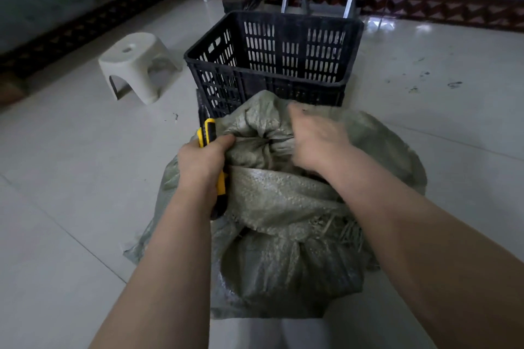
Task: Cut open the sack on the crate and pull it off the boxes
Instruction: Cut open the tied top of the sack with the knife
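Both bare forearms reach down over the crumpled grey-green woven plastic sack point(283, 207), which sits on the pale tiled floor point(71, 178) right in front. Left hand point(202, 159) is wrapped around a yellow and black utility knife point(208, 133) and pinches sack fabric at the same time. Right hand point(317, 142) is clamped on the bunched, tied neck of the sack, a bit blurry. Just behind is the black slotted plastic crate point(272, 65), touching the sack. Further left, a white plastic stool point(139, 65).
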